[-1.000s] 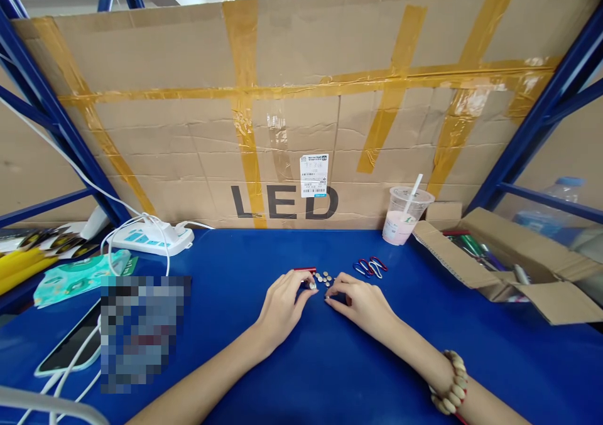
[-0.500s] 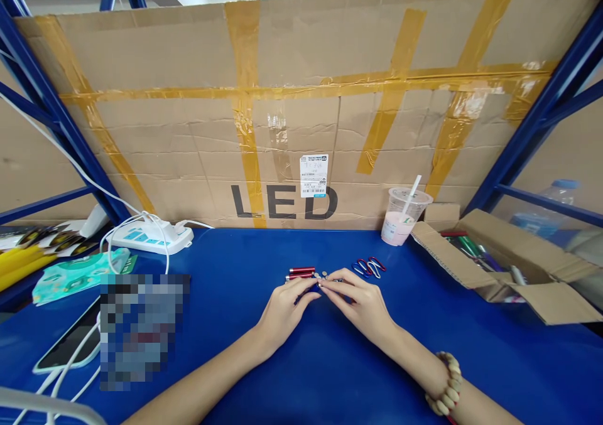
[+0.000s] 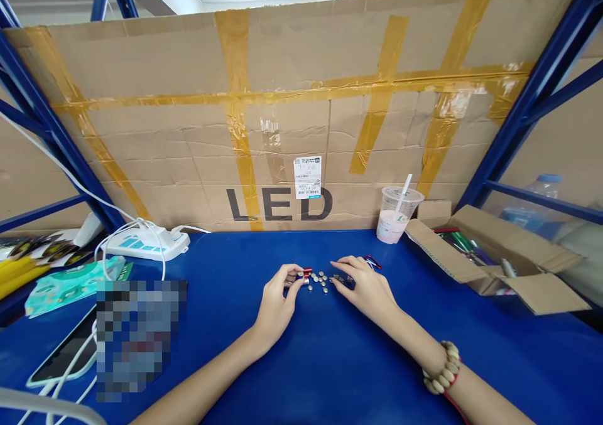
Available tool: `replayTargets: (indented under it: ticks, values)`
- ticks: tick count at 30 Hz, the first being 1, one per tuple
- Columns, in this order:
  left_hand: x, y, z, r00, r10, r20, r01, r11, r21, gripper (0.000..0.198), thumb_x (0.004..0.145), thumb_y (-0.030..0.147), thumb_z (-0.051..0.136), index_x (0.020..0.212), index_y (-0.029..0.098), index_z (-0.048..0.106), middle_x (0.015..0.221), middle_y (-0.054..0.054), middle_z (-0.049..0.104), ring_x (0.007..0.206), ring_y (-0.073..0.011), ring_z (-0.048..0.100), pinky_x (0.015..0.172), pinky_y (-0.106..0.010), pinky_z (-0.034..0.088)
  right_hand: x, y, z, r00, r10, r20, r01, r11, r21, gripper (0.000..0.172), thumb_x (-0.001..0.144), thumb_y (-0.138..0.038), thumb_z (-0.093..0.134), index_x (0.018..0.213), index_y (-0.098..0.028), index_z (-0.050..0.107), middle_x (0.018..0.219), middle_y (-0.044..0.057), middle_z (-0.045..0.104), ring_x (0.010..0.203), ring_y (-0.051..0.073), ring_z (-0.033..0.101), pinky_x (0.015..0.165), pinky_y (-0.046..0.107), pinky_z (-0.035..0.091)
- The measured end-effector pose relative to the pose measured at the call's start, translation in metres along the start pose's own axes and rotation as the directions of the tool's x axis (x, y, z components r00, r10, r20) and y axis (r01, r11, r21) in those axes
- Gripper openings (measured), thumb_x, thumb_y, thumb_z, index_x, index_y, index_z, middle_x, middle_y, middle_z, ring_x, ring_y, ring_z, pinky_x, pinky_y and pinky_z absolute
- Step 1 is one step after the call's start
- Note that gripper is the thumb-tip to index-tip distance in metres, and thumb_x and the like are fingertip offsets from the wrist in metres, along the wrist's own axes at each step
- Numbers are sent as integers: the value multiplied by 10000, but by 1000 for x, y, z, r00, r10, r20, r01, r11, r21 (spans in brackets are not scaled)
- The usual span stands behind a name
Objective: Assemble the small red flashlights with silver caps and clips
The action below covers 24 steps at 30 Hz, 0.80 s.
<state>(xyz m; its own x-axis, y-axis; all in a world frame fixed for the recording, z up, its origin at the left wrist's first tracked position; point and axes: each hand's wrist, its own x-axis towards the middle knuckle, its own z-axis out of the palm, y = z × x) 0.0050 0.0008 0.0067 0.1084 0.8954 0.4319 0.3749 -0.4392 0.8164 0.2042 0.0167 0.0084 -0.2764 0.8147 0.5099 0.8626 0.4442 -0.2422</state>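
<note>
My left hand (image 3: pixel 277 293) rests on the blue table (image 3: pixel 301 362) with its fingers curled round a small red metal tube (image 3: pixel 306 272). Several silver button cells (image 3: pixel 319 280) lie loose between my hands. My right hand (image 3: pixel 362 285) lies beside them with fingertips pressed down on the table by the cells; what is under them is hidden. It covers most of the coloured clips (image 3: pixel 374 262) behind it. A bead bracelet (image 3: pixel 440 375) is on my right wrist.
A taped cardboard sheet marked LED (image 3: pixel 277 204) stands behind. A plastic cup with straw (image 3: pixel 393 216) and an open carton of pens (image 3: pixel 490 255) sit at right. A power strip (image 3: pixel 144 244), a wipes pack (image 3: pixel 70 284) and a phone (image 3: pixel 66 353) lie at left.
My hands have drawn apart after meeting over the cells. The right hand moved right over the clips. The left hand now holds one red tube; the view shifted slightly.
</note>
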Motion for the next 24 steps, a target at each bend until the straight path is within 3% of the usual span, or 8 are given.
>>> replayTargets:
  ticks: [6, 18, 21, 24]
  values:
    - [-2, -1, 0, 1000, 1, 6, -1, 999, 32, 151, 882, 287, 439, 974, 198, 519, 920, -23, 618, 831, -135, 592, 729, -245, 482, 0, 10, 6, 993, -35, 113, 36, 999, -2, 202, 856, -242, 505, 951, -208, 680, 992, 56, 631, 909, 203, 566, 764, 346, 472]
    - [-5, 0, 0, 998, 8, 55, -6, 999, -39, 151, 921, 283, 343, 1012, 197, 427, 835, -13, 590, 784, -117, 579, 726, -239, 462, 0, 12, 3, 993, -16, 118, 12, 999, 30, 157, 848, -206, 542, 806, -241, 689, 841, 10, 650, 799, 175, 594, 726, 320, 445]
    - [-5, -1, -1, 997, 9, 81, -7, 1000, -20, 159, 931, 292, 306, 1022, 195, 394, 761, 2, 553, 698, -112, 553, 675, -238, 457, 1, 10, 1, 995, 8, 100, -17, 996, 89, 143, 838, -204, 557, 782, -232, 685, 839, 2, 659, 801, 176, 598, 739, 328, 445]
    - [-5, 1, -2, 991, 9, 134, -18, 998, 65, 183, 935, 302, 293, 1045, 210, 408, 869, -17, 578, 762, -128, 570, 710, -264, 457, 2, 4, 0, 997, 69, 35, -76, 957, 280, 122, 827, -251, 572, 814, -231, 692, 838, 10, 667, 783, 172, 600, 670, 298, 461]
